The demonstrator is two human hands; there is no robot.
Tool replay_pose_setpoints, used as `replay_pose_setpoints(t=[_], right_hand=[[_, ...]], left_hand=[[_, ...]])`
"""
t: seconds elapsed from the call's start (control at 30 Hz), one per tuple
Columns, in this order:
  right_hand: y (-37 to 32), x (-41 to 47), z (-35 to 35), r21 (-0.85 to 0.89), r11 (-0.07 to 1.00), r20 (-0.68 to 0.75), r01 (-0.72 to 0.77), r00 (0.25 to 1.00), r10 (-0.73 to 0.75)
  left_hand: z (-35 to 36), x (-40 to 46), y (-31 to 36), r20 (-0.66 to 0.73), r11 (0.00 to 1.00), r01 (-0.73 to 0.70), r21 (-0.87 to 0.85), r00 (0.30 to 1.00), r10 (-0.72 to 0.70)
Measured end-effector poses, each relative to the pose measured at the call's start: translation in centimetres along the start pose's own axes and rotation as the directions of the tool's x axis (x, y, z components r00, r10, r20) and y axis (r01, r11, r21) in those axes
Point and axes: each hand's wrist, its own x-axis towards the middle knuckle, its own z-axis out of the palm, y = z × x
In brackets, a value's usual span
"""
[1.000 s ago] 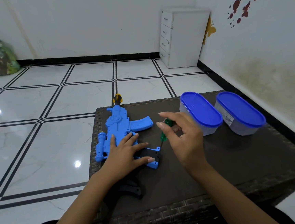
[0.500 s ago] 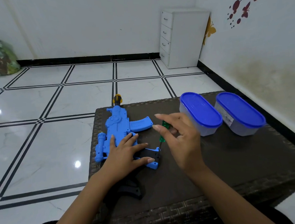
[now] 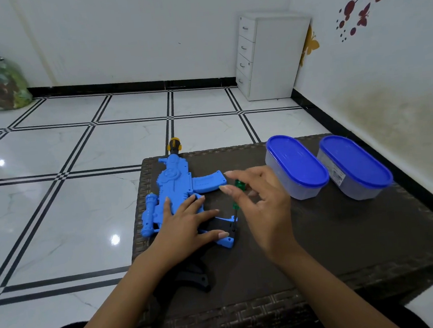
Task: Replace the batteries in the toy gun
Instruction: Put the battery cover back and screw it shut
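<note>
The blue toy gun (image 3: 176,191) lay flat on the dark woven desk (image 3: 348,244), toward its left edge, muzzle pointing away from the person and black stock nearest them. The left hand (image 3: 186,224) rested on the gun's body, palm down, fingers straight and spread. The right hand (image 3: 261,207) pinched a green-handled screwdriver (image 3: 236,196), its grip clamped round the handle, held nearly upright with the tip down at the blue-and-black handle section of the gun. Two clear containers with blue lids (image 3: 298,167) (image 3: 354,167) stood side by side on the desk's right, well apart from the gun.
</note>
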Motion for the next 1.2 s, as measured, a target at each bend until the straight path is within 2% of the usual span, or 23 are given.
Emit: replay_pose_setpoints(t=[0.17, 0.33, 0.6, 0.77, 1.0, 1.2], right_hand=[[-0.32, -0.19, 0.05, 0.038, 0.998, 0.038, -0.043, 0.998, 0.041], [-0.35, -0.11, 0.12, 0.017, 1.000, 0.019, 0.018, 1.000, -0.018], [-0.47, 0.13, -0.22, 0.062, 0.995, 0.029, -0.079, 0.997, 0.077], [-0.45, 0.13, -0.34, 0.051, 0.998, 0.022, -0.033, 0.999, 0.032], [-0.45, 0.33, -0.43, 0.029, 0.998, 0.002, -0.058, 0.998, 0.058], [-0.66, 0.24, -0.57, 0.079, 0.994, 0.031, -0.073, 0.997, 0.071]], left_hand=[[-0.03, -0.06, -0.02, -0.003, 1.000, -0.003, -0.018, 1.000, 0.003], [-0.06, -0.08, 0.03, 0.002, 1.000, -0.005, -0.005, 1.000, 0.005], [-0.09, -0.04, 0.07, 0.003, 1.000, 0.003, 0.000, 1.000, -0.003], [-0.03, -0.05, 0.14, 0.000, 1.000, 0.003, 0.001, 1.000, -0.003], [-0.10, -0.07, 0.05, 0.008, 1.000, 0.005, 0.008, 1.000, -0.005], [-0.07, -0.05, 0.01, 0.002, 1.000, 0.002, 0.000, 1.000, -0.002]])
